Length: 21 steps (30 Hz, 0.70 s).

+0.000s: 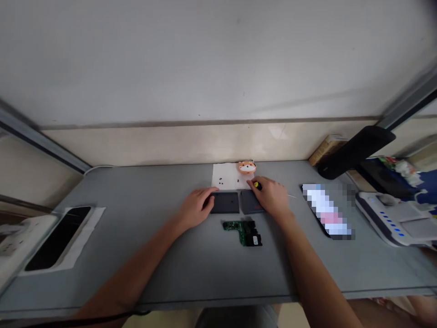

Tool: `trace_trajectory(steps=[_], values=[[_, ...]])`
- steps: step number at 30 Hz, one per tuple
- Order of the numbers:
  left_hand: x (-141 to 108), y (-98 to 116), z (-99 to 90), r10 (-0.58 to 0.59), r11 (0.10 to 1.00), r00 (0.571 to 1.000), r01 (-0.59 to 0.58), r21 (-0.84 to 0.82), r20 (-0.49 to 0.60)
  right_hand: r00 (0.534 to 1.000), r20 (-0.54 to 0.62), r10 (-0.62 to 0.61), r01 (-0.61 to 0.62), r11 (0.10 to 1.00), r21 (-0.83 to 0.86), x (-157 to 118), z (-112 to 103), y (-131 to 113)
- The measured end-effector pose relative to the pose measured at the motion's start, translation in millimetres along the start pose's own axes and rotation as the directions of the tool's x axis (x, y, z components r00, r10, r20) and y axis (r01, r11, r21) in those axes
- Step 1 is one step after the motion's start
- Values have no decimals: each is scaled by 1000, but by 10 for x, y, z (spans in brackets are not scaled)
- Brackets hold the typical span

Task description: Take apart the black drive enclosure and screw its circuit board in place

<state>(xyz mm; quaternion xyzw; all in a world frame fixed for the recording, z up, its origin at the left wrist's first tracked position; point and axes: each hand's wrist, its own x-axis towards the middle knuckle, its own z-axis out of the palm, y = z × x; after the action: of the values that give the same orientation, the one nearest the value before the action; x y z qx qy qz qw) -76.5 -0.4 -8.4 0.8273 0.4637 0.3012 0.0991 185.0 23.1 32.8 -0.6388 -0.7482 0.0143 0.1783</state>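
Two dark square casing plates lie side by side mid-table: the left plate [225,202] and the right plate [250,202]. My left hand [196,207] rests at the left plate's left edge, fingers touching it. My right hand [273,197] lies over the right plate's right side and grips a small screwdriver with a yellow-and-black handle [257,185]. A green circuit board [244,231] lies just in front of the plates. Behind them, a white paper sheet [228,177] carries several tiny dark screws.
An orange animal-shaped figurine [247,167] sits at the paper's back right corner. A blurred phone [327,212] lies to the right, with a white device [392,218] beyond it. Left: a dark phone on white paper [58,238] and a power strip [13,241].
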Motion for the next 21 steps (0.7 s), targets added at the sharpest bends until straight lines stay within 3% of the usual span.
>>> trace_trajectory(steps=[7, 11, 16, 21], values=[[11, 23, -23, -68, 996, 997, 69, -48, 21, 995, 80, 62, -59, 998, -33, 22, -67, -46], [47, 7, -45, -187, 971, 982, 190, -146, 30, 1000, 29, 8, -9, 1000, 15, -8, -192, -31], [106, -96, -12, -450, 871, 888, 412, -266, -98, 978, -31, -205, 207, 971, 116, -424, -379, 7], [124, -125, 26, -484, 854, 867, 438, -280, -120, 927, 74, -369, 356, 923, 144, -916, -428, 31]])
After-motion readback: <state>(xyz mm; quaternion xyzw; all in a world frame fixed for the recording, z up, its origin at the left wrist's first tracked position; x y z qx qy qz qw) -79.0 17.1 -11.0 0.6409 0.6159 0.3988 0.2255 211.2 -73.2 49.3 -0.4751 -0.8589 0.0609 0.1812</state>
